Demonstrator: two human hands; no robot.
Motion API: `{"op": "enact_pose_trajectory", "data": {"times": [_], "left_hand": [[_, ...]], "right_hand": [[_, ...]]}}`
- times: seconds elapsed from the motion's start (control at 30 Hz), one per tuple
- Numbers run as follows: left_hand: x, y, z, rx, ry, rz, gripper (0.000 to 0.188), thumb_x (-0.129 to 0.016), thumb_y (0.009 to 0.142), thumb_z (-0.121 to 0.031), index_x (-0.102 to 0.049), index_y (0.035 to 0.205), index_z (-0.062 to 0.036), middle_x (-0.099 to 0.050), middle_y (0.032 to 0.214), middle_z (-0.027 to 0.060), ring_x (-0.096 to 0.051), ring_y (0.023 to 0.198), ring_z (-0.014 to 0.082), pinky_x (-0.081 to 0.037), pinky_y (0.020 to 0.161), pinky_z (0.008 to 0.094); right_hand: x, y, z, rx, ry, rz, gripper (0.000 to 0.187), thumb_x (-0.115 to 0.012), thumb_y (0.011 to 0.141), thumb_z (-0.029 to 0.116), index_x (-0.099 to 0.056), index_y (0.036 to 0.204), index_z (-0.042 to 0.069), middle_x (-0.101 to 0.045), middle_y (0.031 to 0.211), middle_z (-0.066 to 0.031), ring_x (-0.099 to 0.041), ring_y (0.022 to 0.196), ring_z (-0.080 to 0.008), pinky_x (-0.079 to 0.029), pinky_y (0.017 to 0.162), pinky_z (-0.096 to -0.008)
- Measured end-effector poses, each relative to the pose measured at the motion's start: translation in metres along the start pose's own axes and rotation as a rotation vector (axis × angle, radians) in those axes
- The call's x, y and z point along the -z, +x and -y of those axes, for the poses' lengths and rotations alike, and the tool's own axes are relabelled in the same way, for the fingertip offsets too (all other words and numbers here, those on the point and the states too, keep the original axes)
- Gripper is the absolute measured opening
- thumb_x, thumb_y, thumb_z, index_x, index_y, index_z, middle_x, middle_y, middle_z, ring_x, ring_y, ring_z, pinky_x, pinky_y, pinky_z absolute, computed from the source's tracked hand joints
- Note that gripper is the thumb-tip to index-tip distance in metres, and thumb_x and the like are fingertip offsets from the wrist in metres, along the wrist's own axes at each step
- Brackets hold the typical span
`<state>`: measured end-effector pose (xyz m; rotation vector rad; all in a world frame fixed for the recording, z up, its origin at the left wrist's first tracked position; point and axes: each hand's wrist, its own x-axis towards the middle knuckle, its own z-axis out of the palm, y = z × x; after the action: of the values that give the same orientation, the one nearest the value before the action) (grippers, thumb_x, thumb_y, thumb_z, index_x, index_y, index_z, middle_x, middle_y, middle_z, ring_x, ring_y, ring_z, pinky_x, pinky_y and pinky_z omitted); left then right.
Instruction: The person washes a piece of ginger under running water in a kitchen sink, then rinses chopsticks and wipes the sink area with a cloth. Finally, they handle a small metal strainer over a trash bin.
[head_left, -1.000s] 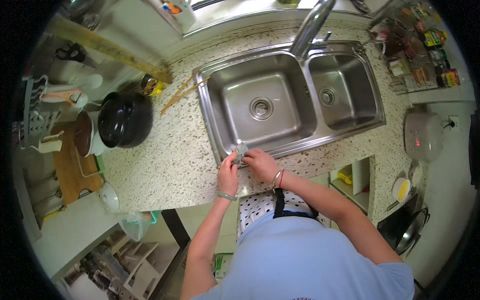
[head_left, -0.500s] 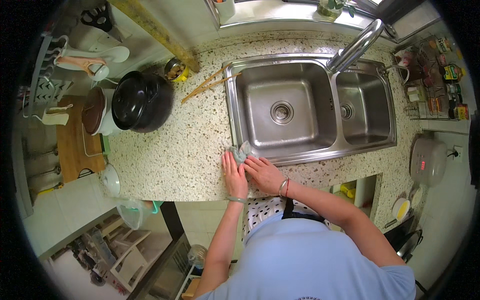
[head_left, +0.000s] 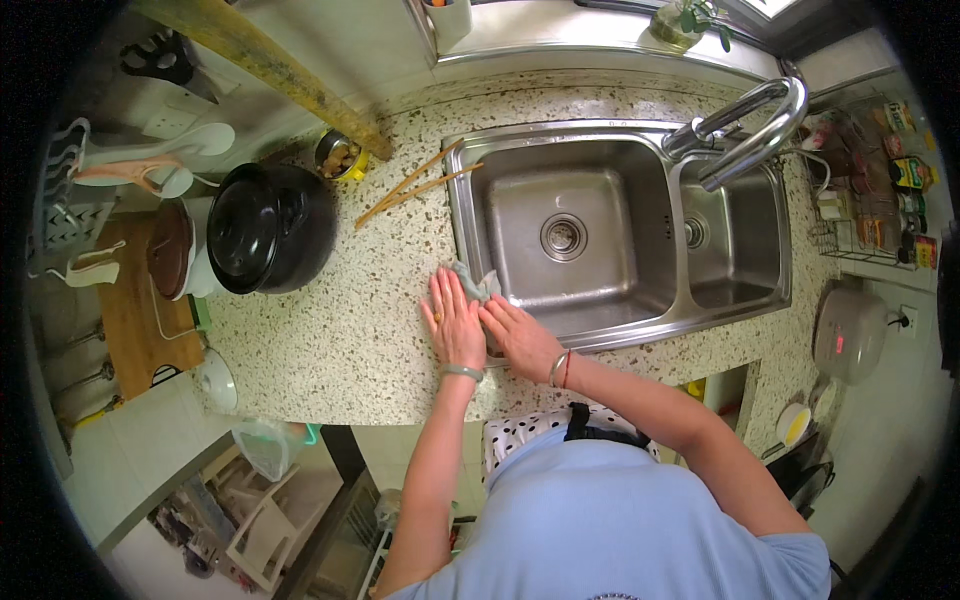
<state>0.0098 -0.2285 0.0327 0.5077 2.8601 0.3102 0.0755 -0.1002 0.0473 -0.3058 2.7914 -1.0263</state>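
Note:
A pale green-grey cloth (head_left: 476, 284) lies crumpled at the left rim of the steel sink (head_left: 580, 338), near its front corner. My left hand (head_left: 456, 325) lies flat on the speckled counter beside the cloth, fingers stretched forward and the palm down. Its fingertips reach along the cloth's left side. My right hand (head_left: 522, 338) comes in from the right with its fingers closed together over the near part of the cloth, partly hiding it. The two hands nearly meet there.
A black lidded pot (head_left: 270, 228) stands on the counter at left, near a yellow cup (head_left: 343, 158). Wooden chopsticks (head_left: 405, 192) lie beside the sink's left rim. A curved faucet (head_left: 755, 115) rises behind the two basins. A rice cooker (head_left: 850, 338) stands at far right.
Both hands and the cloth have slid away from me along the sink's left rim. The view has shifted a little, so the faucet and pot appear at other angles.

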Motion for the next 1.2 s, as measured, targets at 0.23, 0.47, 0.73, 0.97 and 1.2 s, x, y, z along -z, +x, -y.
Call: {"op": "enact_pose_trajectory", "data": {"times": [0.23, 0.47, 0.73, 0.97, 1.2], "left_hand": [[0.002, 0.082, -0.003, -0.032, -0.011, -0.129, 0.057, -0.042, 0.096, -0.026, -0.023, 0.145, -0.0051, -0.02, 0.153, 0.0067, -0.014, 0.142, 0.0228, -0.008, 0.115, 0.0451], [0.041, 0.108, -0.002, -0.022, -0.238, -0.001, 0.04, -0.047, 0.094, -0.026, -0.05, 0.13, -0.0086, -0.043, 0.141, 0.0085, -0.032, 0.135, 0.0245, -0.021, 0.111, 0.043], [0.06, 0.184, 0.012, -0.067, -0.11, -0.252, 0.055, -0.064, 0.078, -0.005, -0.047, 0.13, -0.0105, -0.048, 0.129, 0.0082, -0.048, 0.113, 0.0317, -0.041, 0.095, 0.0418], [0.04, 0.2, 0.018, -0.09, -0.125, -0.248, 0.023, -0.063, 0.081, -0.007, -0.061, 0.103, -0.0134, -0.054, 0.106, 0.007, -0.054, 0.099, 0.0284, -0.045, 0.082, 0.04], [0.051, 0.197, 0.013, -0.103, -0.137, -0.246, 0.023, -0.06, 0.083, -0.005, -0.06, 0.105, -0.0108, -0.055, 0.107, 0.0088, -0.054, 0.101, 0.0288, -0.045, 0.084, 0.0389]], "right_hand": [[0.015, 0.066, -0.028, -0.044, 0.094, -0.214, 0.047, -0.052, 0.075, 0.001, -0.045, 0.121, -0.003, -0.049, 0.12, -0.0199, -0.044, 0.119, -0.0358, -0.036, 0.102, -0.0406], [0.026, 0.093, -0.055, -0.283, 0.413, -0.392, 0.022, -0.06, 0.079, 0.005, -0.057, 0.1, 0.005, -0.058, 0.09, -0.0103, -0.056, 0.084, -0.0266, -0.046, 0.073, -0.0343], [0.113, 0.062, -0.103, -0.593, 1.233, -0.794, 0.016, -0.056, 0.088, 0.022, -0.056, 0.084, 0.007, -0.05, 0.077, 0.0054, -0.042, 0.071, -0.0042, -0.036, 0.064, -0.0204], [0.177, 0.047, -0.197, -0.612, 0.328, -1.233, 0.019, -0.065, 0.083, 0.011, -0.056, 0.096, 0.0, -0.056, 0.089, -0.0054, -0.053, 0.082, -0.0148, -0.044, 0.075, -0.0283], [0.153, 0.06, -0.232, -0.561, 0.025, -1.086, 0.019, -0.069, 0.078, 0.009, -0.061, 0.092, -0.001, -0.059, 0.097, -0.0105, -0.057, 0.092, -0.0242, -0.045, 0.084, -0.0331]]}}
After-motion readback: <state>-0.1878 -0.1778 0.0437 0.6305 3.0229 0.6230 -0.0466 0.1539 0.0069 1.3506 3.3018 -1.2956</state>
